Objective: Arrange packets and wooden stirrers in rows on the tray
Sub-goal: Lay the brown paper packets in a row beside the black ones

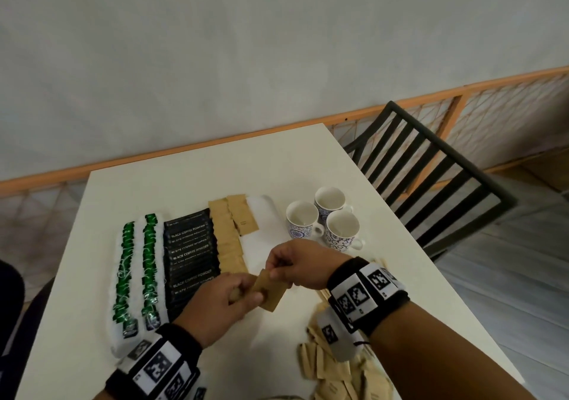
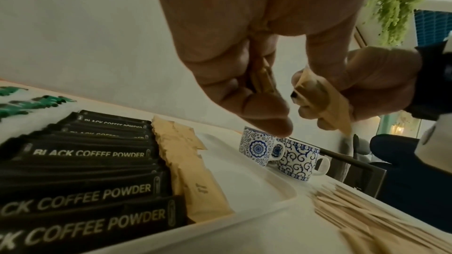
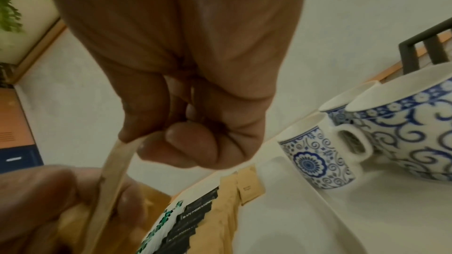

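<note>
A white tray holds rows of green-and-white packets, black coffee packets and brown packets. Above the tray's near end, my left hand grips a small stack of brown packets. My right hand pinches the top edge of one packet of that stack. In the right wrist view that packet shows edge-on between thumb and forefinger. Wooden stirrers lie on the table right of the tray, mostly hidden under my right wrist in the head view.
Three blue-patterned cups stand just right of the tray's far end. A loose pile of brown packets lies near the table's front right. A black slatted chair stands past the right edge. The tray's right strip is bare.
</note>
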Tool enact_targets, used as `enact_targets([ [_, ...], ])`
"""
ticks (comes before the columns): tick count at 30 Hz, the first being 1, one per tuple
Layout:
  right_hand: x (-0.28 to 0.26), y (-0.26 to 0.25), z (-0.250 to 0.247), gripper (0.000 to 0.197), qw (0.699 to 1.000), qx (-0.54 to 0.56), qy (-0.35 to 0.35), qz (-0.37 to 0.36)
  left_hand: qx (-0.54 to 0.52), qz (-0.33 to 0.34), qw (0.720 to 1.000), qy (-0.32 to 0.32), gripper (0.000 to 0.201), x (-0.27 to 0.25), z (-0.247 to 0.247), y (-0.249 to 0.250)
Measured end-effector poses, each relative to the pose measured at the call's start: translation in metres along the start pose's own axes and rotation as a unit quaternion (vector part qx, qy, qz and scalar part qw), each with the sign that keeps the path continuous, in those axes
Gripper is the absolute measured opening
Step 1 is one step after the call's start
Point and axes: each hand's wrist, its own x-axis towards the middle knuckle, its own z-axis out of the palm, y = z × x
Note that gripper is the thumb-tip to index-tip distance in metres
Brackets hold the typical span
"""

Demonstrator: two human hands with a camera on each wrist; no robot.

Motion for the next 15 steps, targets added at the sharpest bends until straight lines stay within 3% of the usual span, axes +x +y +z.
enact_targets([
  [2,0.01,-0.003,0.005,0.005,0.999,0.023,0.029,-0.004,0.003,0.003,1.0,0.002,0.016,0.005,-0.003,-0.004],
  [5,0.027,0.0,0.016,0.01,0.984,0.147,0.092,0.027,-0.07,-0.051,0.994,0.066,0.023,0.016,-0.006,-0.011],
  [7,0.04,0.008,0.024,0.012,0.973,0.201,0.098,0.065,-0.117,-0.083,0.983,0.117,0.021,0.025,-0.009,-0.015],
  [10,0.059,0.02,0.033,0.021,0.964,0.23,0.092,0.092,-0.121,-0.106,0.979,0.124,0.017,0.036,-0.013,-0.021],
  [12,0.073,0.024,0.033,0.022,0.965,0.218,0.1,0.103,-0.106,-0.123,0.98,0.115,0.015,0.043,-0.015,-0.03],
  [15,0.102,0.03,0.026,0.026,0.971,0.115,0.161,0.133,-0.092,-0.155,0.978,0.105,0.018,0.05,-0.022,-0.044],
])
